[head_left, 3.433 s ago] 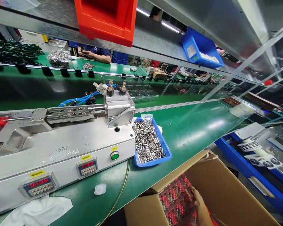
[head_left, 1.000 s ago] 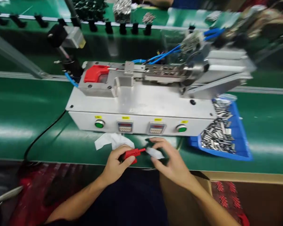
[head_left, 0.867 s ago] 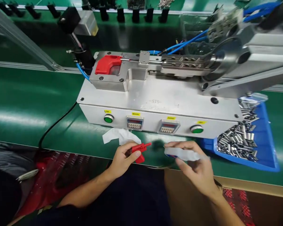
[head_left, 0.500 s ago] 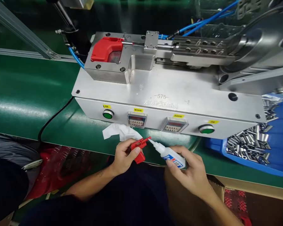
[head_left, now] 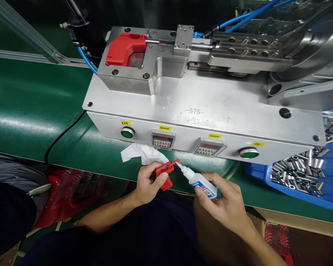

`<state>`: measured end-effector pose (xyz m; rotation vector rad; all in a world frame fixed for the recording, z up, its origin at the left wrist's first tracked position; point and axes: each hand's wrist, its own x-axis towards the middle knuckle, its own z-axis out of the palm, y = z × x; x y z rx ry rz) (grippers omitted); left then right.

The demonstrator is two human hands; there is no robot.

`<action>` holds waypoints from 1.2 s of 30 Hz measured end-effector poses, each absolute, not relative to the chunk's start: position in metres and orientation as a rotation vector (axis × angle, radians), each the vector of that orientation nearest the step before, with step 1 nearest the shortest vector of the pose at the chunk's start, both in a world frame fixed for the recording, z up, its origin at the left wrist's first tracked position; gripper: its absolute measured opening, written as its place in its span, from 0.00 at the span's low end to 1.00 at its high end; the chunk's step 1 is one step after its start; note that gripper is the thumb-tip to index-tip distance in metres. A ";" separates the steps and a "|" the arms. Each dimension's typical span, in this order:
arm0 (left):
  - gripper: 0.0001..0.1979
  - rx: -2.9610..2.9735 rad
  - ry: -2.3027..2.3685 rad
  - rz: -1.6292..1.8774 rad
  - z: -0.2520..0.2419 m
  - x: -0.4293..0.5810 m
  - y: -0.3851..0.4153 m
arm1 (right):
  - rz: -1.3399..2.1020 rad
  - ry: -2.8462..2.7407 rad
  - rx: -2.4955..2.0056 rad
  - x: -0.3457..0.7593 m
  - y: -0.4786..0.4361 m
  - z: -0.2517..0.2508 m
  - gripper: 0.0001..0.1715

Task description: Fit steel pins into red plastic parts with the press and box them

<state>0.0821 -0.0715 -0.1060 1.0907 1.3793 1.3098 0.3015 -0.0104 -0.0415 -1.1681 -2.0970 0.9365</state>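
Between thumb and fingers, my left hand (head_left: 150, 184) grips a red plastic part (head_left: 165, 170) whose thin tip points up and right. My right hand (head_left: 224, 199) is closed around a white glue bottle (head_left: 203, 184) with a blue and red label. The bottle's narrow nozzle is tilted toward the thin tip of the red part, right at it; whether they touch I cannot tell. Just behind my left hand lies a crumpled white cloth (head_left: 147, 154). Another red part (head_left: 124, 50) sits in the metal fixture, with a rod at its right end.
A metal machine (head_left: 166, 99) with green buttons and two counters stands on the green table (head_left: 25, 99). At right, a blue bin (head_left: 332, 181) holds many short metal tubes (head_left: 296, 173). A black cable (head_left: 62, 136) runs along the left, near another person's sleeve (head_left: 14, 184).
The camera view has shifted slightly, so the machine appears a little higher and larger. Both hands keep their holds, and the nozzle stays at the red part's tip.
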 end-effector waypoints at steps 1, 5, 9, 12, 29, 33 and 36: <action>0.18 1.097 1.376 1.308 -0.106 0.082 -0.072 | 0.948 -2.098 -1.172 0.301 -0.011 -0.041 0.04; 0.15 1.126 1.360 1.333 -0.106 0.082 -0.072 | 0.942 -2.101 -1.175 0.301 -0.014 -0.041 0.04; 0.14 1.164 1.367 1.347 -0.106 0.083 -0.071 | 0.911 -2.124 -1.145 0.302 -0.014 -0.040 0.03; 0.14 1.217 1.391 1.366 -0.106 0.084 -0.069 | 0.890 -2.118 -1.151 0.302 -0.014 -0.040 0.04; 0.12 1.199 1.348 1.384 -0.105 0.085 -0.070 | 0.887 -2.149 -1.163 0.303 -0.014 -0.041 0.04; 0.09 1.194 1.311 1.393 -0.104 0.084 -0.070 | 0.901 -2.181 -1.132 0.301 -0.014 -0.042 0.03; 0.09 1.177 1.293 1.396 -0.104 0.083 -0.069 | 0.870 -2.192 -1.112 0.301 -0.013 -0.042 0.03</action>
